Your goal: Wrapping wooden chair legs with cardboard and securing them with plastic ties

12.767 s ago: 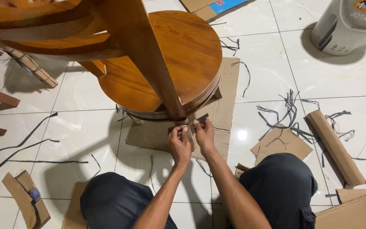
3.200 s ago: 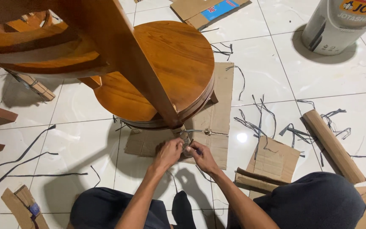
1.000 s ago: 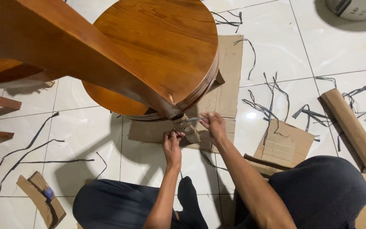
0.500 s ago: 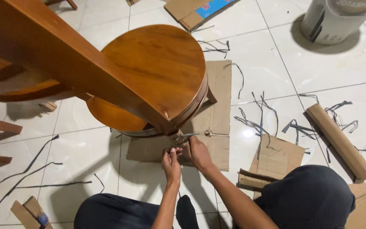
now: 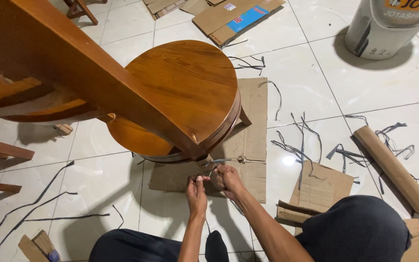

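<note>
Pinching a thin strap (image 5: pixel 215 164) at the chair leg (image 5: pixel 122 92), left hand (image 5: pixel 196 190) and right hand (image 5: pixel 226 178) both clenched on it, cardboard sheet (image 5: pixel 253 140) underneath.

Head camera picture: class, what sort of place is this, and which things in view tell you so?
Probably a furniture finishing or packing workroom: round wooden tables stand on a tiled floor among cardboard sheets, cut strap offcuts and a large paint bucket.
</note>
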